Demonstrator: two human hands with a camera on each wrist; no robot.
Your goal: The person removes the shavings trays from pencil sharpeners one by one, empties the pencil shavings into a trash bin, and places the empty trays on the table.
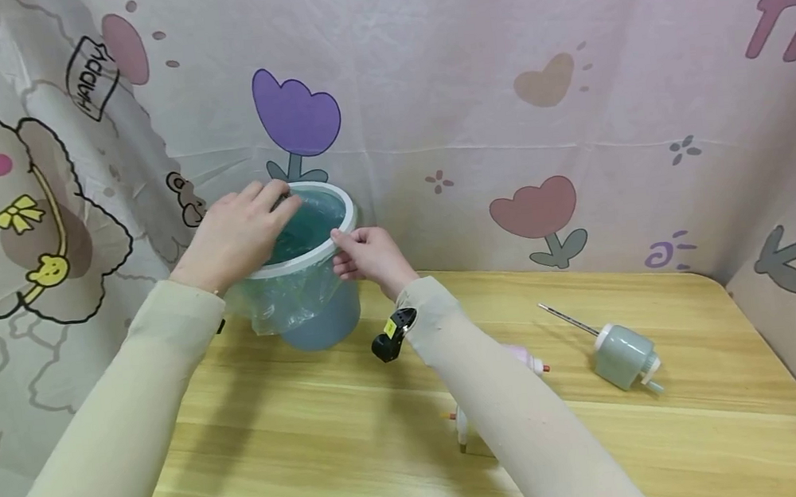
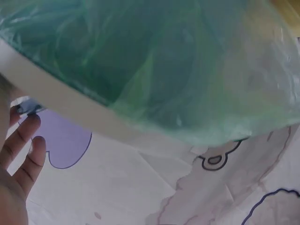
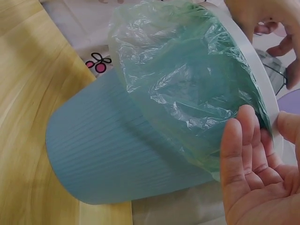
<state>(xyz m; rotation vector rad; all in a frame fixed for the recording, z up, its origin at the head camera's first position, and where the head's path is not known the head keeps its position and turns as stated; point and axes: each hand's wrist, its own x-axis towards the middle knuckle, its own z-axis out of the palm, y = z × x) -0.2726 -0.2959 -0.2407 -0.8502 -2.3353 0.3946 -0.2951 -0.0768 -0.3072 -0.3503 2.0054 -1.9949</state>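
Observation:
A blue trash bin with a white rim stands at the back left of the table. Its thin green plastic bag folds over the rim and hangs down outside. My left hand is over the far left of the bin's mouth, fingers bent around a small clear container with a dark edge, mostly hidden by the hand. My right hand pinches the bin's rim at the near right, thumb on top and fingers against the hanging bag.
On the right of the wooden table lies a grey-blue crank pencil sharpener with a pencil in it. A pink object with a red tip and a white piece are partly hidden by the right sleeve. Printed curtains surround the table.

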